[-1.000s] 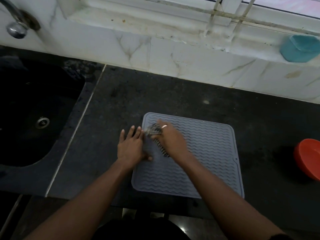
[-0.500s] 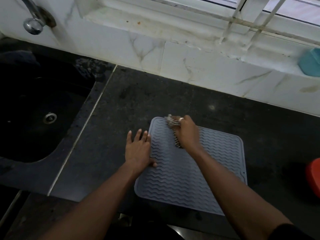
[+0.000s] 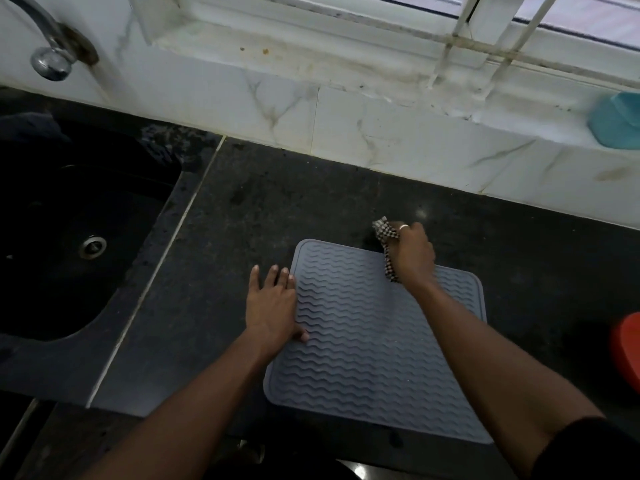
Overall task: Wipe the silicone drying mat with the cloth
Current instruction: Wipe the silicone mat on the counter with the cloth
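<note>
A grey silicone drying mat [image 3: 367,344] with wavy ridges lies flat on the dark countertop [image 3: 242,216]. My left hand [image 3: 273,306] rests flat, fingers spread, on the mat's left edge with the thumb on the ridges. My right hand [image 3: 412,254] is closed around a bunched checked cloth [image 3: 384,233] at the mat's far edge. The cloth sticks out past my fingers over the counter, and a strip of it hangs under my palm onto the mat.
A black sink [image 3: 69,244] with a drain lies to the left, with a tap [image 3: 52,60] above it. A white marble wall and window ledge run along the back, holding a teal container [image 3: 616,123]. A red bowl [image 3: 627,351] sits at the right edge.
My right hand has slid the cloth from the mat's near-left area up and rightward to the far edge. The left hand has stayed pressed on the left edge.
</note>
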